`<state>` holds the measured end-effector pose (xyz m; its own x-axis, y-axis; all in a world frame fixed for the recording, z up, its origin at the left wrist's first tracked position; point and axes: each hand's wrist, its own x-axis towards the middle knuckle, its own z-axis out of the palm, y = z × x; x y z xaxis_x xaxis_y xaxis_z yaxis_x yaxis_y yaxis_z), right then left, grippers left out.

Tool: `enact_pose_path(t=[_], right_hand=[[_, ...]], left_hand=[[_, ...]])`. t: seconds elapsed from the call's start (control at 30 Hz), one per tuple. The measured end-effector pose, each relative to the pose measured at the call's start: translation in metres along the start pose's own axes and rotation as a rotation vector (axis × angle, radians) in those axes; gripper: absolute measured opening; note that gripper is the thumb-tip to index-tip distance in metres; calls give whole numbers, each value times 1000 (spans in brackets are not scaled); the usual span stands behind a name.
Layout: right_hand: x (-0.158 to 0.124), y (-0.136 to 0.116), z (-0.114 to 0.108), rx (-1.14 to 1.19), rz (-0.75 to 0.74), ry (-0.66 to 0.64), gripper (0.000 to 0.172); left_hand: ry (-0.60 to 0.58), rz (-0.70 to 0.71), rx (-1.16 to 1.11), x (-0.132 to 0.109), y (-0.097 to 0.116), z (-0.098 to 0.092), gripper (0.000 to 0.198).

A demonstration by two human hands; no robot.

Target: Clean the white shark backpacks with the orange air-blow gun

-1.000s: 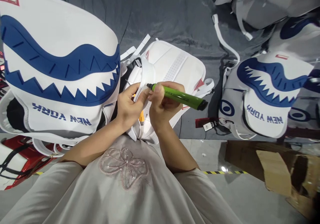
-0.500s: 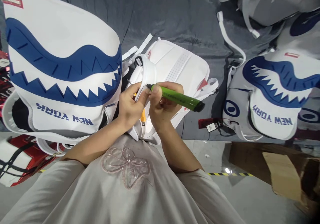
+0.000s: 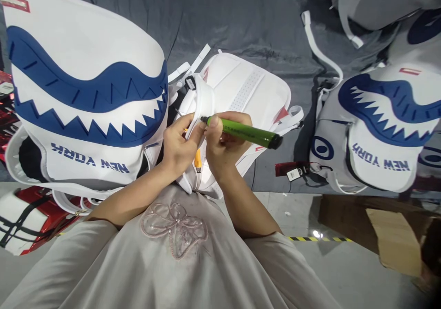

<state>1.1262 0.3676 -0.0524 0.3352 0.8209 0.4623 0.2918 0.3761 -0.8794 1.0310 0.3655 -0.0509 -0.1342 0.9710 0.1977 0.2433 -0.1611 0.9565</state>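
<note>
A white backpack (image 3: 265,93) lies on the dark cloth in front of me. My left hand (image 3: 181,143) is closed, its thumb and fingers pinching the edge of the backpack's white strap (image 3: 206,98). In my right hand (image 3: 225,143) is a green marker (image 3: 248,132), its dark tip touching or very near the strap by my left thumb and its black end pointing right. An orange-handled tool (image 3: 197,159) hangs below my left fingers; its upper part is hidden, so I cannot tell whether that hand grips it too.
A large white backpack (image 3: 86,33) with blue shark teeth stands at the left. Grey and white backpacks (image 3: 379,162) sit at the right, with a red tag (image 3: 285,169) beside them. Below are a red and white bag (image 3: 20,217) and cardboard (image 3: 394,240) on the floor.
The marker's black end has tilted slightly upward in the picture. Both hands have stayed nearly in place. The backpacks at the right appear shifted a little rightward.
</note>
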Motion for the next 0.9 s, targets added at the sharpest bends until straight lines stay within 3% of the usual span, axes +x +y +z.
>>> enact_pose_path(t=[0.9], right_hand=[[-6, 11, -4, -25, -61, -15, 20]], left_hand=[[-10, -32, -90, -1, -5, 0, 26]])
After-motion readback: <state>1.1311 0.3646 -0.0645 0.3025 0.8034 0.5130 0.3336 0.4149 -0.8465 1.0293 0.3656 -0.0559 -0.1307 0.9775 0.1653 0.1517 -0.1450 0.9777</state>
